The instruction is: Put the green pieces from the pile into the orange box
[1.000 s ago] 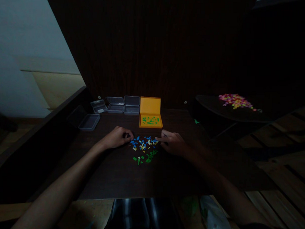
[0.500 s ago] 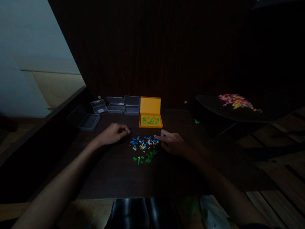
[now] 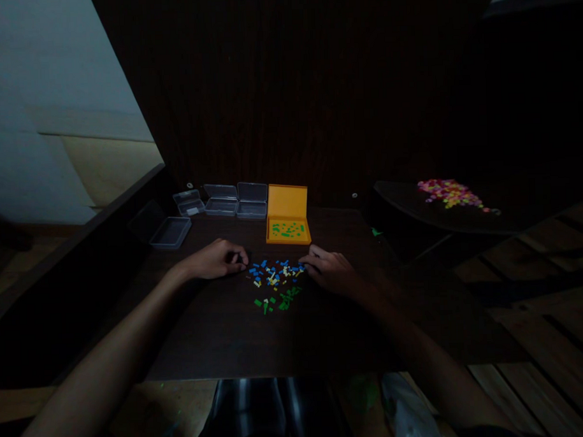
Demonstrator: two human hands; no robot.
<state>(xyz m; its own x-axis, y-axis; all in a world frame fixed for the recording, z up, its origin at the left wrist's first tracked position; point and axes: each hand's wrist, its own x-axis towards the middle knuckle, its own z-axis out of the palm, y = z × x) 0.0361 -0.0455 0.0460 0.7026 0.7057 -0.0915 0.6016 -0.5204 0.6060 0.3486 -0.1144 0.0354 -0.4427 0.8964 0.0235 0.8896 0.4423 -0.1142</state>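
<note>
Two hands at a heap of small coloured pieces on a dark table.

The left hand (image 3: 216, 260) lay curled at the left edge of the mixed pile of blue, yellow and white pieces (image 3: 275, 273), fingers bent under; whether it gripped a piece could not be told. The right hand (image 3: 332, 271) rested at the pile's right edge, fingers drawn together at a blue piece, its hold unclear. A small green cluster (image 3: 278, 301) lay just nearer. Beyond the pile an open orange box (image 3: 288, 224) held green pieces; clear plastic cases (image 3: 221, 201) stood in a row to its left. The dark wooden table (image 3: 238, 335) met a dark wall. A pink and yellow heap (image 3: 449, 193) lay far right on another surface. Dim light hid the fingertips, and both forearms were cut off at the near edge.
</note>
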